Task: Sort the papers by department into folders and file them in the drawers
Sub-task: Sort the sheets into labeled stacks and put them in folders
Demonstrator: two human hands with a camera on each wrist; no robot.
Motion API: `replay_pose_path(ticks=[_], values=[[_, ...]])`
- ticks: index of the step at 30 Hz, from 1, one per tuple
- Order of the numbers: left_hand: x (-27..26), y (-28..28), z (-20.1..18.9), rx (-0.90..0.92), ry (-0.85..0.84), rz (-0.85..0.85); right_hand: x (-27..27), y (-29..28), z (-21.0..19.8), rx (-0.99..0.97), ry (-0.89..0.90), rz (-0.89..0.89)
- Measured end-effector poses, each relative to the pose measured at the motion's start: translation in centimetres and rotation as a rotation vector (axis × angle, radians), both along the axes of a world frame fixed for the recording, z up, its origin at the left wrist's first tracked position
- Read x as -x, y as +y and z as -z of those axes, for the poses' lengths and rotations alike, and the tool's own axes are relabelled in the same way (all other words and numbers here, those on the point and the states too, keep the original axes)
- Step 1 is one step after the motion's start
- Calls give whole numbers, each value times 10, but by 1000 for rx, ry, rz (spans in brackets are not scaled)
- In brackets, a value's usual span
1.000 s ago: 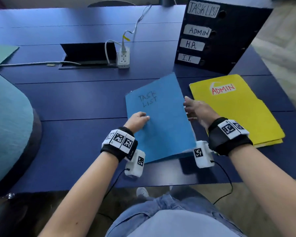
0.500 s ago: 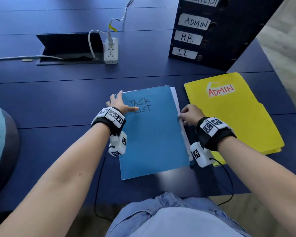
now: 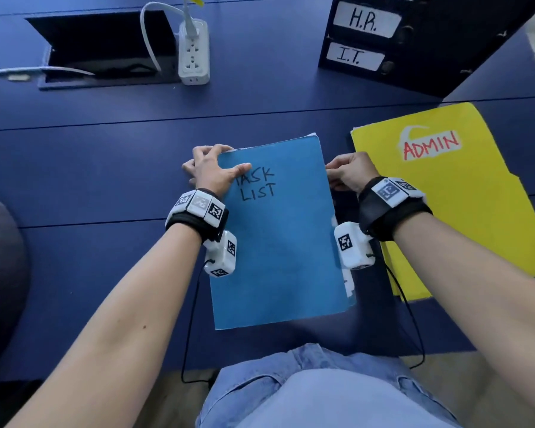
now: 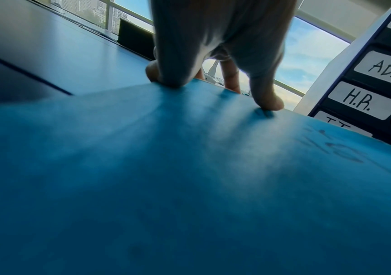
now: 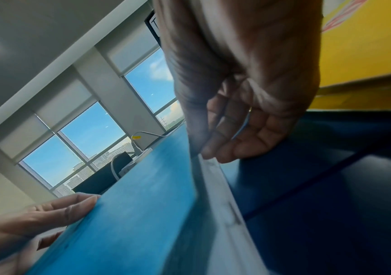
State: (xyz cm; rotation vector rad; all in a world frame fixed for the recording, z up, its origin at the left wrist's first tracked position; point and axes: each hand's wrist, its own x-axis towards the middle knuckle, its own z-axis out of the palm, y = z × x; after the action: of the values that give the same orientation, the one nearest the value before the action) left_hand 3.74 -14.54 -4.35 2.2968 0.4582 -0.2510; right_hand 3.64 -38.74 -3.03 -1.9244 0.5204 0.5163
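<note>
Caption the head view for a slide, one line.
Both hands, left hand and right hand, grip the blue TASK LIST folder on the table, beside the yellow ADMIN folder.

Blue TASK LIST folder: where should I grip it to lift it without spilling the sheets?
Probably along the two long sides near the far end. The blue folder lies flat, white paper peeking from its right edge. The left hand pinches the left edge, and the right hand curls on the open right edge, keeping it closed.
</note>
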Motion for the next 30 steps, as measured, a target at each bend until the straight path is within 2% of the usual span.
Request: replay_pose_path(ticks=[7, 10, 12, 15, 18, 22, 27, 30], values=[[2, 8, 3, 66, -10, -38, -2, 4, 8, 109, -34, -41], [9, 9, 2, 81, 0, -27, -4, 9, 3, 97, -89, -52], [14, 7, 0, 62, -4, 4, -6, 14, -4, 59, -107, -138], [19, 3, -3, -27, -15, 84, -9, 17, -12, 36, -40, -265], [21, 0, -4, -103, 11, 175, -11, 14, -9, 86, -10, -377], [20, -3, -10, -79, -2, 221, -12, 15, -11, 110, 5, -492], [17, -8, -11, -10, -12, 286, -10, 20, -7, 68, -5, -424], [16, -14, -7, -67, -2, 310, -5, 20, -1, 96, -24, -398]])
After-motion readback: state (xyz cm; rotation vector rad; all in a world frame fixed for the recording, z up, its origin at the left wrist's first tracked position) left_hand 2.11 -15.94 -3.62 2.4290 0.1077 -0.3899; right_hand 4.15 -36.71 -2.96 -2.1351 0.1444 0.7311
